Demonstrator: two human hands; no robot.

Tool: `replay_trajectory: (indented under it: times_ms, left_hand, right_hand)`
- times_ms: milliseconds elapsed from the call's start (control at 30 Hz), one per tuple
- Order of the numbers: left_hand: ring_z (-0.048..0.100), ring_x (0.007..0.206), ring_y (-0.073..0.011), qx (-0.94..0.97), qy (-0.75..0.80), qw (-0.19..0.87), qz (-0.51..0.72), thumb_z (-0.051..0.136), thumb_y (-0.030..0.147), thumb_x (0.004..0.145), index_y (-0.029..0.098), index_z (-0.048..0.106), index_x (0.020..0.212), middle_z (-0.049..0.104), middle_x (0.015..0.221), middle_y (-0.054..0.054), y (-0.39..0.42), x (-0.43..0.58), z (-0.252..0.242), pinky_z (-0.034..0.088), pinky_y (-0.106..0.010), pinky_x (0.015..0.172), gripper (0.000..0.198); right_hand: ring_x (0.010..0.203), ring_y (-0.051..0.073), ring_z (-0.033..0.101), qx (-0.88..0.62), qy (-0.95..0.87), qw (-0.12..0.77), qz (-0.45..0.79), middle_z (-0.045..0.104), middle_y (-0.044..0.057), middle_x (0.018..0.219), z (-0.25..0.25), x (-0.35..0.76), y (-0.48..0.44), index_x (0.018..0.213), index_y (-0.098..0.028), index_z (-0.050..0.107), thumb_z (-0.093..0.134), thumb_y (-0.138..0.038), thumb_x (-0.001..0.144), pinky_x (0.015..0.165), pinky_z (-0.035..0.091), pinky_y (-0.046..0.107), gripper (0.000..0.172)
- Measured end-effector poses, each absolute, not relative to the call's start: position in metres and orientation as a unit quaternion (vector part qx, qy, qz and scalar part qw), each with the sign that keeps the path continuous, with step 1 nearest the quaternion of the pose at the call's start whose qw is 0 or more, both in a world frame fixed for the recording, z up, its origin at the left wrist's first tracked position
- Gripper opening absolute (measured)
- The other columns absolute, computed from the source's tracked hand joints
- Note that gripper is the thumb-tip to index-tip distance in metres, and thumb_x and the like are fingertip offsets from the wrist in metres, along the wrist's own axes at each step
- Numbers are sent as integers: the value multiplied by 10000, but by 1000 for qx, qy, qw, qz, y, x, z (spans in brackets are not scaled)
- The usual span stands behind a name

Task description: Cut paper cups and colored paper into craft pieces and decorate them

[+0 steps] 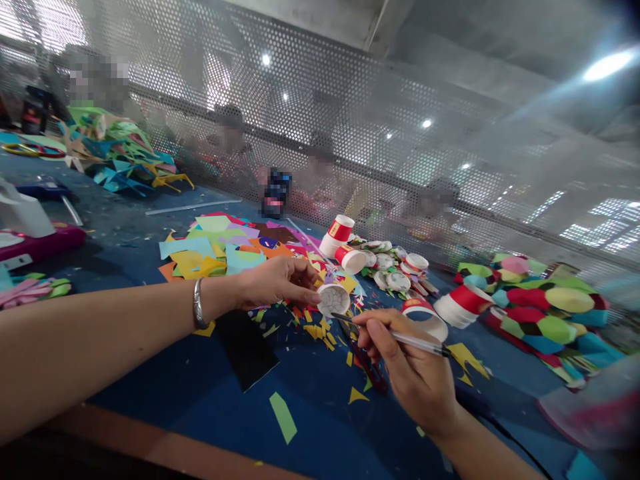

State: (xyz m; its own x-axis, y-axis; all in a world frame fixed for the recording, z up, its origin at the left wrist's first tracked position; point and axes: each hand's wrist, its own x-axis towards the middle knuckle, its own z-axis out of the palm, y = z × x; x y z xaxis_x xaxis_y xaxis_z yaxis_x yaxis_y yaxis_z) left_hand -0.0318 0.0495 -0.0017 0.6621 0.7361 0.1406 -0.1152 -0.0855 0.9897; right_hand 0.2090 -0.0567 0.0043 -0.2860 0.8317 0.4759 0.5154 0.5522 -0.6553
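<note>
The left hand [283, 281] pinches a disc [335, 299] over paper scraps [320, 332]; the right hand [410, 373], curled closed, grips a pen [417, 342] at the disc's edge.

A small white paper disc [334, 300], round and rimmed, its face marked with thin grey lines that split it into irregular patches, is held up near the center of the scene, tilted toward the viewer. A slim pen [419, 343] with a pale barrel and black end slants in from the right, its dark tip at the disc's lower edge; contact is unclear.
</note>
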Motion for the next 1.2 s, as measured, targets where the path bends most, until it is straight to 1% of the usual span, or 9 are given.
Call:
replay_trajectory:
  times_ms: [300,500,600,700,800,900,1000,1100,1200]
  left_hand:
    - [616,749,-132,669,230,614,351,820,241,671,169,640,884,674,806,2,46,-29,-1,467,-303,757,288]
    - [631,738,-140,679,248,613,319,815,290,685,170,662,896,681,789,0,48,-32,-2,475,-291,734,287]
    - [658,728,-146,649,275,643,298,816,286,683,173,667,914,694,787,0,49,-35,-2,492,-292,719,296]
    - [679,719,-155,628,291,678,249,815,268,685,173,663,1005,724,835,-28,47,-37,1,504,-295,693,367]
    - [689,711,-180,644,284,682,198,808,296,700,200,630,1080,736,834,-39,42,-38,4,516,-319,673,431]
    - [675,714,-190,732,275,604,151,766,358,745,211,652,1056,720,811,-38,37,-39,7,497,-308,648,362]
    - [636,767,-185,832,278,457,146,711,450,789,228,708,1016,687,923,-61,33,-43,10,454,-281,644,317]
    - [599,882,-215,874,282,354,174,719,562,749,281,690,1109,640,1082,-63,29,-48,16,441,-289,703,457]
    - [558,1008,-263,889,276,324,172,797,588,640,288,641,1196,608,1149,-65,26,-48,18,431,-323,821,651]
  right_hand:
    - [677,158,614,-437,-790,394,175,642,16,795,4,208,-58,1081,-225,646,478,-287,1011,635,491,293,192]
    - [647,158,617,-427,-798,394,162,645,18,763,10,205,-60,1057,-214,662,496,-260,993,604,500,288,184]
    - [603,159,602,-412,-787,426,171,634,19,708,13,203,-61,999,-200,685,492,-271,991,552,490,284,206]
    - [576,157,574,-398,-756,483,193,612,19,661,13,203,-62,948,-195,694,476,-299,1001,494,454,273,247]
    - [569,151,555,-399,-740,498,212,602,20,647,12,204,-62,942,-190,696,471,-312,1008,484,428,269,264]
    - [557,142,550,-403,-741,484,232,600,18,642,12,206,-62,931,-188,699,456,-328,1018,483,412,268,293]
    - [543,131,548,-404,-748,461,254,598,5,629,12,206,-62,926,-200,685,444,-334,1025,481,399,259,293]
    - [547,126,538,-413,-761,415,280,593,-4,634,12,206,-63,932,-208,658,442,-341,1026,482,398,251,271]
    - [527,114,510,-420,-777,367,292,579,-10,632,12,205,-64,923,-205,634,434,-360,1026,461,384,238,272]
